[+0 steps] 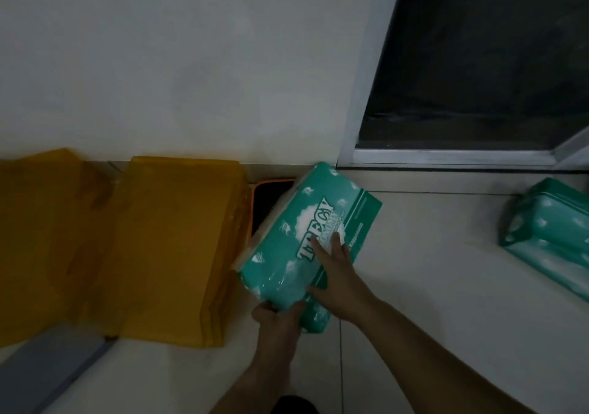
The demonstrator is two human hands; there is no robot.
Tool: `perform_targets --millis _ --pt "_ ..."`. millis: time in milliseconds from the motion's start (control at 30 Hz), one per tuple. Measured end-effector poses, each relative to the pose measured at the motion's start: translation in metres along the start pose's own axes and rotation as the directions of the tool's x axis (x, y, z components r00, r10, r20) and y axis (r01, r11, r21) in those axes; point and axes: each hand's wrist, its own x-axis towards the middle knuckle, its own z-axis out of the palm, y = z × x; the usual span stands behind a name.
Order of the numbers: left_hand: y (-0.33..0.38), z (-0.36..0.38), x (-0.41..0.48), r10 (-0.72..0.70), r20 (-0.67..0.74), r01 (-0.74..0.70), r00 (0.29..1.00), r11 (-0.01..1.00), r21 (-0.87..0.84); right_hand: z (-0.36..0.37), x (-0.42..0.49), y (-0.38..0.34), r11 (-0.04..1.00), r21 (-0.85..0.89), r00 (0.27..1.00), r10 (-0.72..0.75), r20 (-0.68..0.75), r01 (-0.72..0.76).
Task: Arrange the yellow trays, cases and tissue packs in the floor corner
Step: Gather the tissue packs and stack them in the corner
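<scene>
**Nearly home: a green tissue pack held at the corner**

Closest in, the left hand (277, 314) grips the near end of the tissue pack (296, 232), thumb over the top and fingers curled around the lower corner. The right hand (338, 273) lies open on the pack's upper face, its fingers straight and spread over the printed label.

The pack should be light and soft. Its glossy film wrap looks slippery and will dimple under pressure, so a two-handed hold at the ends or under the base seems safer than a pinch on the film. It is a long teal bundle with white cloud shapes and large white lettering, and pale tissue shows through the wrap.

It sits at an angle just beside the right edge of the yellow trays (178, 238), with its far end reaching towards the foot of the wall (159, 63). Whether its underside touches the floor (414, 254) I cannot tell.

Behind it a black case (271, 200) with an orange rim shows between the trays and the pack. Farther right, well apart, a second tissue pack (548, 232) lies below the dark window (478, 63).
</scene>
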Motion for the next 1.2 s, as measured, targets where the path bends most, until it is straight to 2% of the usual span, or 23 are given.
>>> perform_targets --millis 100,167,400,533,700,867,1000,1100,1200 --pt "0.005 -0.009 0.007 -0.017 0.098 0.024 0.995 0.997 -0.067 -0.003 0.005 0.000 1.000 -0.007 1.000 -0.020 -0.008 0.020" --pt "0.005 -0.014 0.006 -0.021 0.111 0.027 0.994 0.998 -0.056 -0.003 0.005 0.002 0.999 -0.027 1.000 -0.020 -0.004 0.020" --pt "0.000 -0.026 -0.015 -0.027 0.099 0.019 0.995 0.996 0.084 -0.014 -0.017 0.011 0.998 -0.018 0.998 -0.054 0.038 0.054" --pt "-0.005 -0.022 -0.042 -0.049 0.146 0.016 0.988 0.975 0.222 -0.020 -0.053 0.023 0.993 0.064 0.993 -0.106 0.045 0.103" --pt "-0.013 0.002 -0.076 -0.037 0.271 -0.063 0.962 0.934 0.350 -0.015 -0.091 0.063 0.997 0.080 1.000 0.010 0.013 -0.011" --pt "-0.039 0.052 -0.107 -0.060 0.325 -0.112 0.944 0.867 0.485 -0.042 -0.163 0.125 0.980 0.188 0.982 0.090 -0.165 -0.059" --pt "-0.082 0.109 -0.133 -0.113 0.444 -0.226 0.889 0.736 0.638 -0.084 -0.247 0.204 0.950 0.248 0.879 0.277 -0.388 -0.190" --pt "-0.123 0.157 -0.164 -0.147 0.567 -0.391 0.811 0.584 0.711 -0.109 -0.315 0.273 0.907 0.293 0.735 0.417 -0.534 -0.302" --pt "-0.168 0.199 -0.191 -0.248 0.635 -0.473 0.732 0.486 0.735 -0.123 -0.379 0.339 0.852 0.340 0.577 0.521 -0.629 -0.398"
